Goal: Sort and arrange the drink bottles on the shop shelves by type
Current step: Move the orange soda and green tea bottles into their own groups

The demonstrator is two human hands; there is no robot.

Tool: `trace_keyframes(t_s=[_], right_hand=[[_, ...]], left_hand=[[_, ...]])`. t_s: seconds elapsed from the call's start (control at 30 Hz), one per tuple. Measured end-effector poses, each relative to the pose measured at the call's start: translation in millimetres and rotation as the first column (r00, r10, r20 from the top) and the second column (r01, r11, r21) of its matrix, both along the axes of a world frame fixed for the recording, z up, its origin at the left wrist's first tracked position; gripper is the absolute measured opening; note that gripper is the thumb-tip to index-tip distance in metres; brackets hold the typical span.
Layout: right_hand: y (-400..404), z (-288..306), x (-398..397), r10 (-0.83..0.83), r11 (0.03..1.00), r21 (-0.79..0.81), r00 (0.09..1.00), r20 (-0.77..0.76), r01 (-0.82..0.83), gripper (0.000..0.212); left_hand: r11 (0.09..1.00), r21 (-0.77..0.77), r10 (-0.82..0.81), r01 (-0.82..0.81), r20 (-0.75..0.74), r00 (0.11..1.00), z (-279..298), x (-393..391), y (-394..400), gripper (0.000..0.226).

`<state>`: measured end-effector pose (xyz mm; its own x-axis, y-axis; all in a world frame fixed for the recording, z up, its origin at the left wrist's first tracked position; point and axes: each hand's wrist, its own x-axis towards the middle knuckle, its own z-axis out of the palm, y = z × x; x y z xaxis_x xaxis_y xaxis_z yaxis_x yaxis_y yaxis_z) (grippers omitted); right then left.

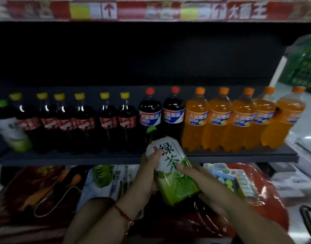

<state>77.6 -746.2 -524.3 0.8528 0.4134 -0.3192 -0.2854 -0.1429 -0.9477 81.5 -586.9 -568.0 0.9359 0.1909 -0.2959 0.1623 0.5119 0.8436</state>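
Both hands, the left hand [152,162] and the right hand [190,170], hold the green tea bottle [170,166] tight, tipped back in front of the shelf [98,156], just below the dark cola bottles [161,113] and near the orange drink bottles [219,120].
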Motion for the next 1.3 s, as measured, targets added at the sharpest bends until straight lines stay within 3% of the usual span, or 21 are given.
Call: trace_keyframes(t_s=[0.07,0.13,0.23,0.33,0.37,0.47,0.57,0.63,0.73,0.8,0.9,1.0,1.1,1.17,1.23,1.3], right_hand=[[10,-20,4,0.019,0.999,0.036,0.999,-0.025,-0.018,0.033],[16,-37,5,-0.004,0.998,0.055,0.998,-0.055,0.007,0.012],[18,-66,9,0.004,0.997,0.076,0.999,-0.042,0.000,0.024],[18,-79,8,-0.012,0.993,0.115,0.998,-0.064,0.020,0.027],[17,-82,8,-0.006,0.994,0.109,0.999,-0.052,0.012,0.030],[17,-87,8,0.028,0.996,0.090,1.000,-0.002,-0.028,0.044],[12,-83,5,0.053,0.995,0.081,0.997,0.053,-0.057,0.039],[5,-74,0,0.075,0.994,0.066,0.991,0.112,-0.083,0.039],[-10,-39,-5,0.052,0.997,0.046,0.965,0.258,-0.066,0.039],[-24,-4,-6,0.022,1.000,0.006,0.925,0.380,-0.026,0.046],[-49,55,2,-0.086,0.995,-0.002,0.834,0.546,0.103,0.064],[-81,117,14,-0.197,0.969,0.030,0.697,0.689,0.245,0.062],[-114,176,32,-0.285,0.931,0.090,0.551,0.785,0.353,0.055],[-136,212,45,-0.343,0.894,0.138,0.453,0.823,0.427,0.046],[-157,247,60,-0.394,0.849,0.182,0.363,0.844,0.496,0.043],[-173,278,77,-0.421,0.810,0.218,0.282,0.862,0.544,0.045]], left_hand=[[0.996,0.082,0.031,-0.025,-0.070,0.997,-15,3,11,0.058],[0.982,0.187,-0.013,0.039,-0.140,0.990,-28,3,24,0.076],[0.932,0.314,-0.130,0.178,-0.168,0.977,-41,-10,35,0.086],[0.898,0.377,-0.179,0.225,-0.151,0.972,-45,-15,34,0.050],[0.899,0.379,-0.177,0.219,-0.142,0.974,-46,-17,34,0.041],[0.907,0.385,-0.131,0.173,-0.132,0.983,-47,-20,34,0.041],[0.910,0.404,-0.068,0.096,-0.083,0.994,-42,-26,30,0.029],[0.905,0.422,-0.047,0.054,-0.027,0.999,-32,-28,24,0.034],[0.864,0.503,-0.111,0.015,0.163,0.980,1,-20,9,0.057],[0.840,0.543,-0.188,0.010,0.274,0.943,37,-10,-6,0.059],[0.788,0.616,-0.332,0.007,0.414,0.847,111,6,-34,0.059],[0.712,0.702,-0.458,-0.023,0.488,0.743,188,24,-66,0.062],[0.565,0.807,-0.574,-0.176,0.537,0.618,267,45,-101,0.064],[0.355,0.827,-0.597,-0.436,0.560,0.575,314,60,-124,0.086],[0.111,0.729,-0.594,-0.676,0.594,0.543,356,75,-146,0.095],[-0.068,0.570,-0.621,-0.819,0.618,0.481,388,86,-167,0.094]])
